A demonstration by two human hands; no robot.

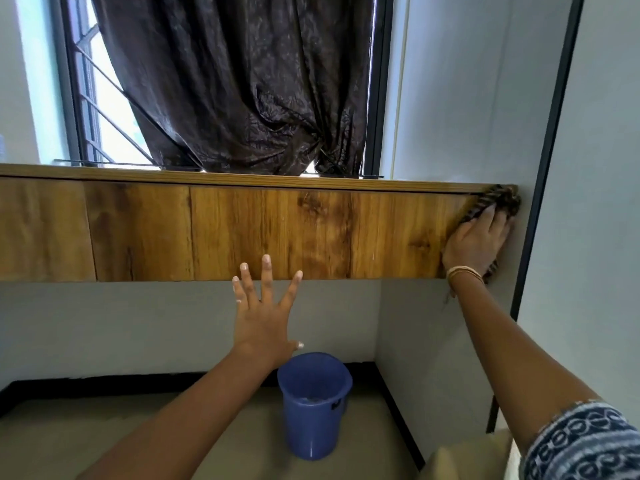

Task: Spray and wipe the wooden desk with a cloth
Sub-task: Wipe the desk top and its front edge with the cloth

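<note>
Your right hand (476,239) presses the cloth (498,202) flat-fingered against the wooden desk (242,230) front, the cloth bunching just past your fingertips at the corner by the wall. Your left hand (263,313) hovers splayed and empty, likely for balance.

Counts: two hands, left hand (265,313) and right hand (476,240). One striped cloth (498,200). One wooden counter (221,230). One blue plastic bucket (313,403). One dark brown curtain (239,81). One barred window (93,98). One bangle (463,273), right wrist.
</note>
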